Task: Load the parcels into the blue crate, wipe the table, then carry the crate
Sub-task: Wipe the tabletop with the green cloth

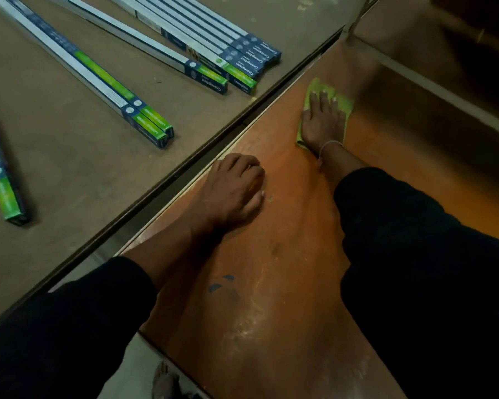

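Observation:
My right hand point(324, 122) lies flat, fingers spread, pressing a yellow-green cloth point(342, 106) onto the orange-brown table top point(271, 283) towards its far end. My left hand point(236, 191) rests on the same table near its left edge, fingers curled under, with nothing visible in it. Both arms wear dark sleeves. The table surface shows pale dusty streaks and a few dark blue marks point(222, 283). No blue crate or parcels are in view.
Several long, thin blue-and-green boxes point(213, 53) lie on a lower brown surface point(69, 154) to the left, past a dark gap along the table's edge. A pale shelf frame point(432, 82) runs along the right. A bare foot point(163, 381) shows at the bottom.

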`<state>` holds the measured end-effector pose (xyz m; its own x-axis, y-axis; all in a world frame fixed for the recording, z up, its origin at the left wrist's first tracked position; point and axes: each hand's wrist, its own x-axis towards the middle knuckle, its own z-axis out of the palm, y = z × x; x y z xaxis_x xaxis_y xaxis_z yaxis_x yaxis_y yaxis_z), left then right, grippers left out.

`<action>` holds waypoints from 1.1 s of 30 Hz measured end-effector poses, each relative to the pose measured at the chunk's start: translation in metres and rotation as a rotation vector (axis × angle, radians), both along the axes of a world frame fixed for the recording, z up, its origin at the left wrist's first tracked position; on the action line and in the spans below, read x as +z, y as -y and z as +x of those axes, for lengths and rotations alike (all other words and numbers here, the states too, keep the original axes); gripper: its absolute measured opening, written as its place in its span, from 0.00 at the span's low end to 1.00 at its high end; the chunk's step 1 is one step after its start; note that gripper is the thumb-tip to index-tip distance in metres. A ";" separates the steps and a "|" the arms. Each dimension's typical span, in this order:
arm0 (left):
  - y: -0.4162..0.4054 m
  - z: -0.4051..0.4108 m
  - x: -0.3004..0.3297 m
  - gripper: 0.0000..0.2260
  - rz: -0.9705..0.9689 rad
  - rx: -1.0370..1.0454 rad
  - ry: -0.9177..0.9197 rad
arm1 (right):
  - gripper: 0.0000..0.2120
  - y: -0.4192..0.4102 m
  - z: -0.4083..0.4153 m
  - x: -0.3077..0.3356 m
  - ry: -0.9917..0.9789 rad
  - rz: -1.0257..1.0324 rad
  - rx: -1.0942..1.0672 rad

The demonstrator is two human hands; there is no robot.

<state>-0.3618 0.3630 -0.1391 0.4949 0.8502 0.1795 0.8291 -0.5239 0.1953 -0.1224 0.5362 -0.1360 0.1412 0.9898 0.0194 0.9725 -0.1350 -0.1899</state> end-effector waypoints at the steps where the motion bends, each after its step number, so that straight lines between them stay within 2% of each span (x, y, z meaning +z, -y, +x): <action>1: 0.000 0.000 0.000 0.25 0.000 0.001 -0.003 | 0.28 -0.005 -0.006 0.002 -0.019 -0.010 -0.014; 3: 0.000 0.000 -0.001 0.25 0.001 0.006 -0.007 | 0.28 -0.010 -0.018 0.003 -0.004 -0.022 0.075; 8: 0.001 0.000 -0.002 0.25 -0.005 0.014 -0.019 | 0.27 0.009 -0.025 0.005 0.025 -0.026 0.496; 10: 0.003 0.001 -0.003 0.25 0.000 0.015 -0.014 | 0.26 0.013 -0.008 0.003 0.033 -0.012 0.546; 15: 0.002 0.000 -0.004 0.23 0.027 0.006 0.003 | 0.27 0.013 0.002 -0.002 0.024 0.003 0.179; 17: 0.002 0.000 -0.003 0.23 0.028 -0.004 0.002 | 0.27 0.018 -0.014 0.001 0.023 -0.010 0.200; 21: 0.002 -0.002 -0.002 0.23 0.021 -0.012 0.014 | 0.26 0.043 -0.020 0.002 0.044 -0.022 0.452; 22: 0.003 -0.003 -0.002 0.23 0.027 -0.016 0.017 | 0.25 0.050 -0.013 0.002 0.038 -0.014 0.413; 27: 0.006 -0.003 -0.001 0.24 0.030 -0.020 0.010 | 0.27 0.100 0.014 -0.006 0.014 -0.030 -0.069; 33: 0.031 -0.020 0.002 0.22 -0.025 -0.098 0.031 | 0.27 0.159 -0.003 -0.005 0.047 -0.038 0.060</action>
<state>-0.3821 0.3318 -0.1372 0.5707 0.8021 0.1757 0.7672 -0.5972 0.2341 -0.1256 0.3768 -0.1408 0.0810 0.9966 -0.0133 0.9869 -0.0821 -0.1392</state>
